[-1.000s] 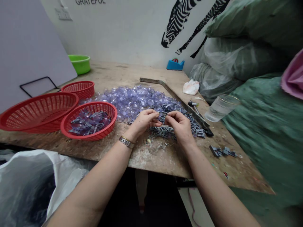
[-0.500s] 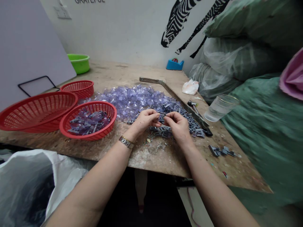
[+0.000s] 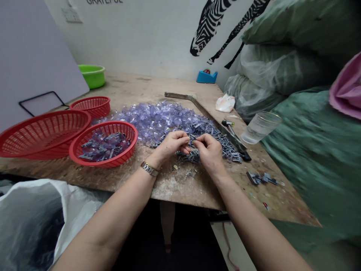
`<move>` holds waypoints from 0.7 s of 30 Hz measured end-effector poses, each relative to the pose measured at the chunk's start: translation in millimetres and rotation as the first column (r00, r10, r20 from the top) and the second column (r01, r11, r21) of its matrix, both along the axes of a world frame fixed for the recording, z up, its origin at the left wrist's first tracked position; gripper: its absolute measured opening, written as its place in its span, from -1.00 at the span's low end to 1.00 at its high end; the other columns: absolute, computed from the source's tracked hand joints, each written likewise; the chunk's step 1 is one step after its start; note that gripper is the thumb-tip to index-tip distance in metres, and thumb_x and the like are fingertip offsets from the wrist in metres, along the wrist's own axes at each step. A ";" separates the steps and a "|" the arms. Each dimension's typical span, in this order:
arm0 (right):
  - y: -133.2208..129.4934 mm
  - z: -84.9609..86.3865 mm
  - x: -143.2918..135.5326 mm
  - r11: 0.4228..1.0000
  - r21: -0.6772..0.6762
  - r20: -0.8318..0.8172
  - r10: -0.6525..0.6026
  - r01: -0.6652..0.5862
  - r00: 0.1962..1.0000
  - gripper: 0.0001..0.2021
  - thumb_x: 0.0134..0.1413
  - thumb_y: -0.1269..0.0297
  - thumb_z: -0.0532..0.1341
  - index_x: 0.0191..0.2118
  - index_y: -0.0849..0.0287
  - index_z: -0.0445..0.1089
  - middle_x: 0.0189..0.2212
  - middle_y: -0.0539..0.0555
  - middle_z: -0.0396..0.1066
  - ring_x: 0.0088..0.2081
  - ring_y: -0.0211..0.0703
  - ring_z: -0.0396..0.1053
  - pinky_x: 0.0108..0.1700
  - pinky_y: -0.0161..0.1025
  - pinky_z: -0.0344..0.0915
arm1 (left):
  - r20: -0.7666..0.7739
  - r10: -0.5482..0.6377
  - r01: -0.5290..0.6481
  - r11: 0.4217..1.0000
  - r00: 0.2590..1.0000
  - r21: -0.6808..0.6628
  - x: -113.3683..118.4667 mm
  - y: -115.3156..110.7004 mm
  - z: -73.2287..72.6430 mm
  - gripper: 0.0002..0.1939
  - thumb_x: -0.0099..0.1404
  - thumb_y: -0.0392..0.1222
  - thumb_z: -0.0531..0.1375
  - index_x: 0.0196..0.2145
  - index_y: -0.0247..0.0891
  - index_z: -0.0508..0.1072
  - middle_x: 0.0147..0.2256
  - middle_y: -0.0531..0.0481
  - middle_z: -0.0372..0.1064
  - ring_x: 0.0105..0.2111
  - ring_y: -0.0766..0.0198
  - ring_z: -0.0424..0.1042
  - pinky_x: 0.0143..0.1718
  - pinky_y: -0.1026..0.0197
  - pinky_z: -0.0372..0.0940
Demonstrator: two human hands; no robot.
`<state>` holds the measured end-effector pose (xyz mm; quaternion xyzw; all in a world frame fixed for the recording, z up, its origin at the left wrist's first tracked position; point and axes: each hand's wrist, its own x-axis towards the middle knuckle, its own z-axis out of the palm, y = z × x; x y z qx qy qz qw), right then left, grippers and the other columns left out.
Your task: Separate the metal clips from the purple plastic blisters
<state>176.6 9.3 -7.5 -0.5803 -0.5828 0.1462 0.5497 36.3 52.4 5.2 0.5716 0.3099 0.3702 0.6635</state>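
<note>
Over the near edge of a heap of small grey plastic parts [image 3: 229, 150], both of my hands work close together. My left hand [image 3: 175, 145], with a watch at its wrist, is closed in a pinch; what it holds, if anything, is too small to name. My right hand [image 3: 208, 148] pinches too, and its fingertips are on a small dark grey part that I can barely make out. Behind the hands spreads a pile of clear purple plastic pieces [image 3: 152, 118]. A red basket [image 3: 131, 148] left of my hands holds purple pieces and grey parts.
A larger red basket [image 3: 42, 126] and a small red one [image 3: 98, 107] stand at left. A bent metal bar [image 3: 201, 109] borders the heap. A glass of water [image 3: 258, 130] stands near the right table edge, beside stacked green sacks [image 3: 304, 143]. Loose grey pieces [image 3: 261, 178] lie at right.
My right hand has shifted slightly, and its fingers have turned so that less of the small part shows. The whole view has slid a little to the left.
</note>
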 end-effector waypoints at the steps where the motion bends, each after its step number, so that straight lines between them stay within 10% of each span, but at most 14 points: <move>1: 0.2 0.0 0.1 1.000 -0.008 -0.003 0.005 -0.005 1.000 -0.87 -0.10 0.26 0.19 -0.56 0.11 0.27 -0.58 -0.04 0.32 -0.45 -0.19 0.25 -0.30 -0.21 0.16 | 0.001 -0.005 0.005 1.000 1.000 0.007 0.3 0.0 -0.4 -0.78 0.24 -0.27 0.19 -0.51 -0.33 0.24 -0.59 0.10 0.31 -0.61 0.46 0.39 -0.51 0.41 0.33; 21: 4.5 -2.5 4.6 0.993 -0.096 -0.114 0.056 -0.067 0.992 -0.85 -0.11 0.20 0.21 -0.56 0.12 0.28 -0.59 -0.05 0.29 -0.47 -0.20 0.24 -0.35 -0.23 0.16 | -0.059 0.115 -0.107 0.986 0.992 0.125 6.9 0.9 -4.6 -0.83 0.27 -0.35 0.08 -0.50 -0.31 0.24 -0.60 0.13 0.28 -0.62 0.43 0.36 -0.49 0.33 0.39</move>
